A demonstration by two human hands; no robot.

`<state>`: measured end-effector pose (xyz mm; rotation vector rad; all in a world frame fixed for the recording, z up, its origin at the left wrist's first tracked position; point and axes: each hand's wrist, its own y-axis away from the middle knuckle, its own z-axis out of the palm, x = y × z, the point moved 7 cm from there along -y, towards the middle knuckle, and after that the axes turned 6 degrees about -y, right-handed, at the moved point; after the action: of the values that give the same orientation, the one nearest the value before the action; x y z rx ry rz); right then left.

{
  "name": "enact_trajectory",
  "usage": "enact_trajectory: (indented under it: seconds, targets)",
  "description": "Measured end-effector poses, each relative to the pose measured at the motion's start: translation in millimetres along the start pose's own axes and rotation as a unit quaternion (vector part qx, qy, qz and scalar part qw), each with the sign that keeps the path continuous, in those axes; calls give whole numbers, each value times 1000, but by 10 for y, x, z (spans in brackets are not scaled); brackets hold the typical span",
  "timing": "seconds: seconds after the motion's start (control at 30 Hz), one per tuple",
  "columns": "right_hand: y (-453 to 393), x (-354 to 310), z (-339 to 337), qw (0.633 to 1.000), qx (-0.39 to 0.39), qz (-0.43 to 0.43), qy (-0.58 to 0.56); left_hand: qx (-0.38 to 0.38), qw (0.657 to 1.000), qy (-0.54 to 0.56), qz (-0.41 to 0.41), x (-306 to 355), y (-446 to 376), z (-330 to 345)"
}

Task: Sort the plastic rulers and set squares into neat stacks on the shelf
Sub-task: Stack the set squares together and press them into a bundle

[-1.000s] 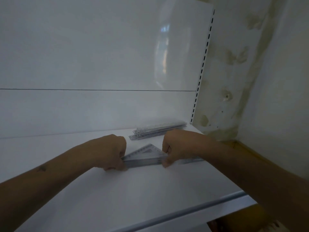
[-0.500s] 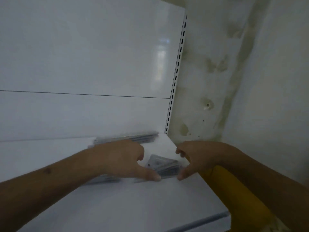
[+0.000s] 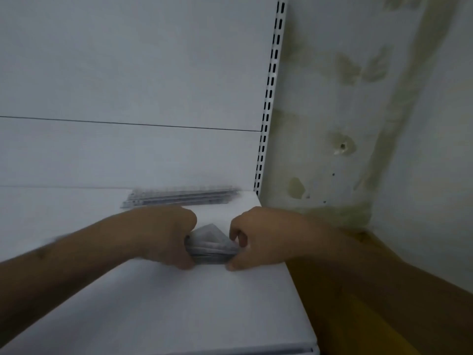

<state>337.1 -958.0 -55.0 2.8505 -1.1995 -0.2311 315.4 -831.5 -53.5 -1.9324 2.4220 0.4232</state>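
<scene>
A small stack of clear plastic set squares (image 3: 209, 245) lies on the white shelf (image 3: 204, 308) near its right end. My left hand (image 3: 169, 238) grips the stack's left side with curled fingers. My right hand (image 3: 252, 238) pinches its right side, thumb at the front edge. A row of clear plastic rulers (image 3: 180, 196) lies flat against the shelf's back panel, apart from both hands. The picture is blurred.
The shelf ends just right of my right hand, beside a slotted white upright (image 3: 268, 98). A stained wall (image 3: 345, 111) and a brown-yellow surface (image 3: 358, 316) lie beyond the shelf's right edge. The shelf's front lip (image 3: 230, 351) runs along the bottom.
The long ruler held a second ago is gone from my hands. Both hands have closed in on the set squares, and the view has swung to the right.
</scene>
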Motion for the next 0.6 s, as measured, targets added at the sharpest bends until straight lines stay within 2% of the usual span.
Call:
enact_trajectory:
  seconds: [0.1, 0.27, 0.47, 0.6]
  targets:
    - [41, 84, -28, 999, -19, -17, -34, -3, 1000, -17, -15, -53, 75, 41]
    - [-95, -29, -51, 998, 24, -59, 4, 32, 999, -24, -9, 121, 25, -31]
    - [-70, 42, -34, 999, 21, -40, 14, -27, 998, 32, -46, -166, 77, 29]
    - [-26, 47, -83, 998, 31, -41, 43, -6, 999, 4, -47, -134, 90, 11]
